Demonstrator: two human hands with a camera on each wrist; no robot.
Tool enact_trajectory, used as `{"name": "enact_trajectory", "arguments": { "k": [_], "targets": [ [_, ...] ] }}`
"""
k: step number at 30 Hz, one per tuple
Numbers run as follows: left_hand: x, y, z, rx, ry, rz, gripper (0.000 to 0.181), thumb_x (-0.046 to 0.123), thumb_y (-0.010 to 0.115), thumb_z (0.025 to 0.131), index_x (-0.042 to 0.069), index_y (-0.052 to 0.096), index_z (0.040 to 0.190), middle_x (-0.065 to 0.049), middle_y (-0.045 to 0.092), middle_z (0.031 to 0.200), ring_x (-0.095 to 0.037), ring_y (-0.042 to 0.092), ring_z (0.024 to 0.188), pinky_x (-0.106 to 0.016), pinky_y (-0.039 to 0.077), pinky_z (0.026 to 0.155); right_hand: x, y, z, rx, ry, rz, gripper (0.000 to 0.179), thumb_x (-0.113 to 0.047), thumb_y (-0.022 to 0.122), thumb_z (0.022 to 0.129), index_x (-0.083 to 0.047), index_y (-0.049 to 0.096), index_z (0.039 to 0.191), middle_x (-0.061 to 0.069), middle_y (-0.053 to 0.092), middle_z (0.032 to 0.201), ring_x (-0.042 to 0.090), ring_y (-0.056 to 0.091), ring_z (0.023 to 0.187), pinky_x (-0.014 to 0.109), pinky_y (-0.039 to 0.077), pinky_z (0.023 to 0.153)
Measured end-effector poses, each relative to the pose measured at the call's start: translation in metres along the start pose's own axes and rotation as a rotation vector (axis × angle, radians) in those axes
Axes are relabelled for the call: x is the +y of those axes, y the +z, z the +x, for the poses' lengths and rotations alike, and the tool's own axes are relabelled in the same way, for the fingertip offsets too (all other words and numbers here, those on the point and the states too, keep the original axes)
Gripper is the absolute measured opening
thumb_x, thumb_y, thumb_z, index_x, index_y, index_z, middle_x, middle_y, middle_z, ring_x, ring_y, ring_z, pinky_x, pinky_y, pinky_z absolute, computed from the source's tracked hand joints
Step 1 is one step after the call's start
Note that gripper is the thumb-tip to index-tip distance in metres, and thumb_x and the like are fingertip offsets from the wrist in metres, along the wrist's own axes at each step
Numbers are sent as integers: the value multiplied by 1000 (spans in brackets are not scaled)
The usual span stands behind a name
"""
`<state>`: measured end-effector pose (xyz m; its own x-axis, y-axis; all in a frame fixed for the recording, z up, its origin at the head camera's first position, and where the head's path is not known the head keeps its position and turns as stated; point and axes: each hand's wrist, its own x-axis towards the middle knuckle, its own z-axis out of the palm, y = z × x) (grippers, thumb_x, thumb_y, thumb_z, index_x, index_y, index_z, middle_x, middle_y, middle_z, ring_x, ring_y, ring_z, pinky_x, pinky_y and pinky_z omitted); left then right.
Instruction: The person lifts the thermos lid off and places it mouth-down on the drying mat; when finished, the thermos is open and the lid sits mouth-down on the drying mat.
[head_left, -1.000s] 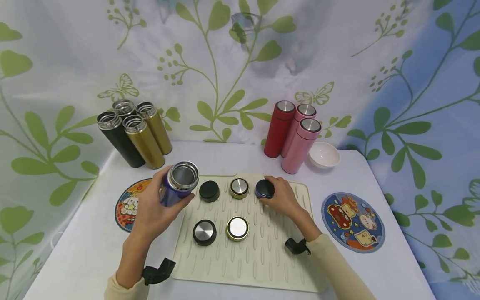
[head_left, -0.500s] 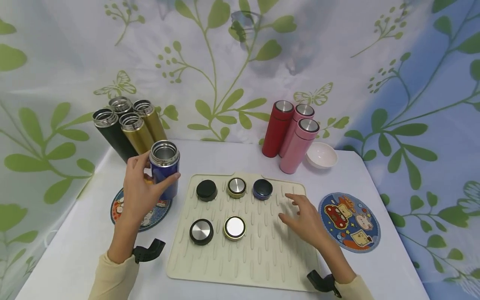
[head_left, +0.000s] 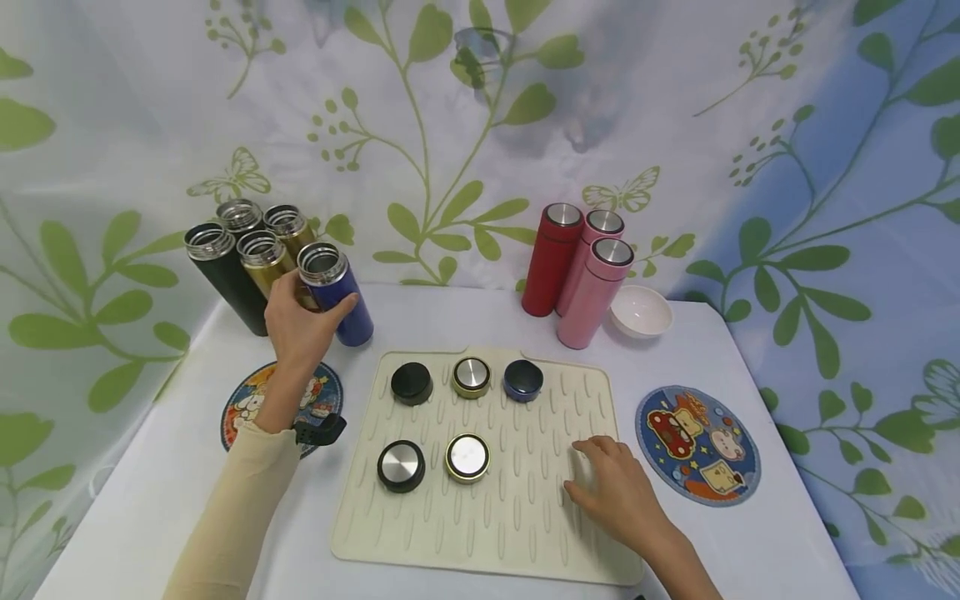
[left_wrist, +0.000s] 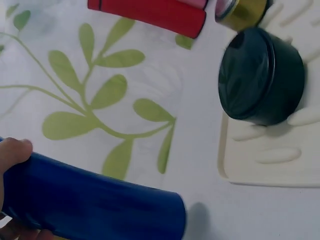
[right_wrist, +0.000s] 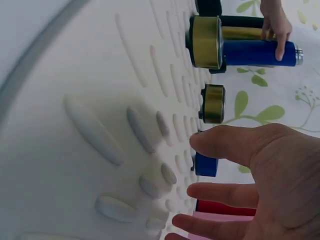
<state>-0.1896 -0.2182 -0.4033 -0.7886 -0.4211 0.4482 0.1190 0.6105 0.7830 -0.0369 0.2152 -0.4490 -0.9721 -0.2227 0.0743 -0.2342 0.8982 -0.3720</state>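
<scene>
My left hand (head_left: 303, 321) grips the lidless blue thermos bottle (head_left: 351, 310) near its top, fingers on one side and thumb on the other. The bottle stands close beside the lidless gold bottles (head_left: 272, 277) and the dark green bottle (head_left: 238, 285) at the back left. Whether its base (left_wrist: 165, 210) touches the table I cannot tell. Over the right part of the cream mat (head_left: 517, 542) hovers my right hand (head_left: 618, 500), holding nothing, its fingers loosely bent. Several bottle lids sit on the mat, among them a blue lid (head_left: 522, 381) and a dark green lid (head_left: 412, 383).
Red and pink bottles (head_left: 588, 300) with lids on stand at the back right, next to a white bowl (head_left: 642, 313). One round patterned coaster (head_left: 699, 445) lies right of the mat. Another coaster (head_left: 243, 408) lies to its left, partly under my left forearm.
My left hand has carried the blue bottle back and left from near the mat to the other lidless bottles. My right hand has let go of the blue lid and drawn back toward the near right.
</scene>
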Motion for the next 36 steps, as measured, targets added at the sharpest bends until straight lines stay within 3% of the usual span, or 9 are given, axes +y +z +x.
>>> {"name": "enact_trajectory", "arguments": {
  "k": [6, 13, 19, 25, 31, 36],
  "targets": [
    [-10, 17, 10, 105, -2, -35, 70, 32, 89, 75, 3, 58, 131, -15, 60, 121, -29, 56, 110, -44, 44, 92, 3, 4, -6, 39, -32, -76, 46, -22, 87, 72, -3, 71, 111, 18, 64, 114, 39, 59, 100, 53, 51, 77],
    [-11, 31, 28, 178, -34, -70, 69, 28, 88, 76, 10, 57, 134, -5, 63, 129, -17, 58, 117, -32, 44, 100, 13, 12, -8, 54, -66, -119, 44, -18, 87, 71, -4, 72, 110, 13, 65, 110, 36, 58, 98, 50, 51, 76],
    [-10, 44, 39, 160, -95, -64, 69, 24, 86, 78, 12, 50, 137, -6, 61, 136, -16, 59, 122, -27, 43, 103, 17, 13, -8, 55, -65, -121, 43, -15, 88, 69, -5, 73, 108, 11, 66, 111, 34, 59, 99, 48, 52, 80],
    [-15, 54, 40, 111, -144, -26, 71, 25, 81, 85, 13, 41, 142, -6, 54, 144, -15, 52, 130, -23, 35, 108, 17, 13, -5, 60, -89, -135, 44, -14, 90, 66, -7, 73, 106, 10, 66, 108, 33, 58, 97, 47, 53, 78],
    [-23, 58, 37, 83, -159, 2, 72, 31, 76, 89, 16, 36, 146, -5, 50, 148, -14, 46, 135, -26, 32, 112, 16, 16, -8, 49, -86, -147, 43, -18, 91, 64, -10, 74, 103, 7, 65, 104, 31, 58, 94, 44, 54, 75],
    [-27, 62, 39, 113, -109, -22, 72, 26, 77, 88, 13, 36, 145, -8, 49, 146, -12, 45, 135, -22, 30, 111, 18, 14, -4, 70, -96, -151, 45, -18, 92, 64, -10, 75, 104, 7, 64, 104, 30, 57, 94, 43, 53, 75]
  ]
}}
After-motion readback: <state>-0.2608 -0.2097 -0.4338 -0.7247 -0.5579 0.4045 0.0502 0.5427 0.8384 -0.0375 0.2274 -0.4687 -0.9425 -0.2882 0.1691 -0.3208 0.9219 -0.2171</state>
